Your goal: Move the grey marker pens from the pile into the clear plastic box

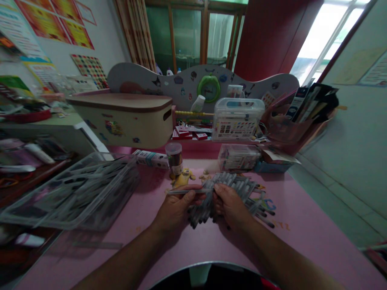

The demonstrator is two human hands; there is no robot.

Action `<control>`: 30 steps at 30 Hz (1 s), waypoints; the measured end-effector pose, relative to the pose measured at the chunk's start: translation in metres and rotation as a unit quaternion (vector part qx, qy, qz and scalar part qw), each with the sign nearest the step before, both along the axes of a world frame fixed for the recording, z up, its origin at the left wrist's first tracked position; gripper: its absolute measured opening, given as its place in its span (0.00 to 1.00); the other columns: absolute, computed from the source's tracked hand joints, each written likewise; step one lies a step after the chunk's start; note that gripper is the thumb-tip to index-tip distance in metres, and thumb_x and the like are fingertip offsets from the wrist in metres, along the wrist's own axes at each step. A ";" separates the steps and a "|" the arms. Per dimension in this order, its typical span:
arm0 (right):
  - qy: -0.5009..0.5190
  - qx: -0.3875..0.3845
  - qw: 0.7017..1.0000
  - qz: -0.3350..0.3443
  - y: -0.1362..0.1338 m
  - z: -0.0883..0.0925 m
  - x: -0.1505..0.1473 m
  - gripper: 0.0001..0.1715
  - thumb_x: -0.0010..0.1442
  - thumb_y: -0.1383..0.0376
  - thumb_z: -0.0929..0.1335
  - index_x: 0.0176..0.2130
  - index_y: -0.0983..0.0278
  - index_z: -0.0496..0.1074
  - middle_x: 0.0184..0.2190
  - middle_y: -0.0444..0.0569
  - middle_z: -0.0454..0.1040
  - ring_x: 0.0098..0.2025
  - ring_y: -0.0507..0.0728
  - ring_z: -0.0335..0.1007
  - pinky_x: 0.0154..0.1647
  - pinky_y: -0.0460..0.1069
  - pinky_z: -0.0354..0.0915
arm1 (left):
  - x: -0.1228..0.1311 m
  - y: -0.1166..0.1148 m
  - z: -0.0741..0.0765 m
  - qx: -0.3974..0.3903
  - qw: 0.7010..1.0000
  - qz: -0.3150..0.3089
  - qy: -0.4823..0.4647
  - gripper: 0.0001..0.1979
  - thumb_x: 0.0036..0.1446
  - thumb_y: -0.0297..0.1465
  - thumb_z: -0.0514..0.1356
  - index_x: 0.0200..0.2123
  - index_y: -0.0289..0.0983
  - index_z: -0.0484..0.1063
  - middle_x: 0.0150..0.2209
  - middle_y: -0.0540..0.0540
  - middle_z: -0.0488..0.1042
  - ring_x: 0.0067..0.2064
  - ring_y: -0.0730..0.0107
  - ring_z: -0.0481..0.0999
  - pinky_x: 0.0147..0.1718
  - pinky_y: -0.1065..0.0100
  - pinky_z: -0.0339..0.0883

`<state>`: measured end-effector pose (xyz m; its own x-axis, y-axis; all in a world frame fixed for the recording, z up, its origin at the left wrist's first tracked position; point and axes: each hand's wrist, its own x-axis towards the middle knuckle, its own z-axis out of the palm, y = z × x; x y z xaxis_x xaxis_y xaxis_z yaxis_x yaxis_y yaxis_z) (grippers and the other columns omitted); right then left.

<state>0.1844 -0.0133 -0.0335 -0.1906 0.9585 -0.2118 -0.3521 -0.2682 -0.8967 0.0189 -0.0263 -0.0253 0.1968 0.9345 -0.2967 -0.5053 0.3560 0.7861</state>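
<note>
My left hand [178, 205] pinches a thin, clear pen [184, 191] that lies nearly level across its fingers. The fingers of my right hand [228, 201] are closed at the pen's right end. Both hands are in front of a heap of grey, see-through pens with dark tips [238, 183] on the pink desk. Some pens of the heap show between and below the hands. Left of the hands, a clear plastic bin [117, 201] holds many more pens.
Behind the hands stand a clear round jar [174, 158] and a clear box [237, 156]. A cream storage box [127, 125] and a white-handled case [237, 125] are farther back. One strip-like item [98, 245] lies front left.
</note>
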 end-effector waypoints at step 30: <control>0.051 0.013 0.998 0.038 -0.003 -0.006 -0.005 0.16 0.49 0.59 0.74 0.31 0.61 0.64 0.13 0.32 0.59 0.12 0.44 0.42 0.10 0.39 0.40 | -0.007 0.009 -0.005 0.057 0.990 0.101 0.076 0.16 0.54 0.42 0.67 0.36 0.34 0.75 0.30 0.44 0.80 0.30 0.69 0.77 0.26 0.72 0.70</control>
